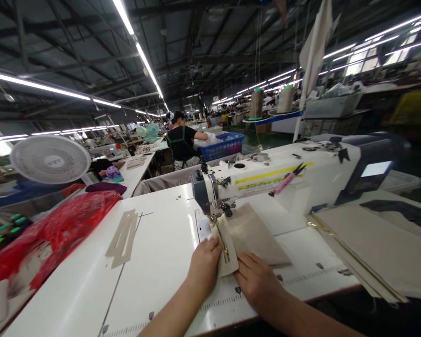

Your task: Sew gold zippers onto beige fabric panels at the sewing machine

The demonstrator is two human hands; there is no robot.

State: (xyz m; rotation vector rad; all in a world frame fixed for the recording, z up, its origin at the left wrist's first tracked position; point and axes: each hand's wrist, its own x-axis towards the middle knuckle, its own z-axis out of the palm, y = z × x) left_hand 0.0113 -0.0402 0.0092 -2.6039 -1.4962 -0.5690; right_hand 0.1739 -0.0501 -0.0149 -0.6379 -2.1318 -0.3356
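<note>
A beige fabric panel with a gold zipper (226,252) lies under the needle of the white sewing machine (266,175). My left hand (205,262) presses on the panel's left edge just below the presser foot, its fingers bent and close together. At the lower right edge, my right hand (254,281) pinches the fabric, its thumb hidden from view. A larger beige fabric piece (254,234) extends to the right beneath the machine arm. The needle tip itself is too small to make out.
Beige frame-shaped pieces (124,238) lie on the table's left. Zippered fabric pieces (375,248) are stacked at right. A red plastic bag (66,229) and a white fan (51,159) stand left. Pink-handled snips (287,180) rest against the machine. Ahead, a person (182,140) works beside a blue crate (222,146).
</note>
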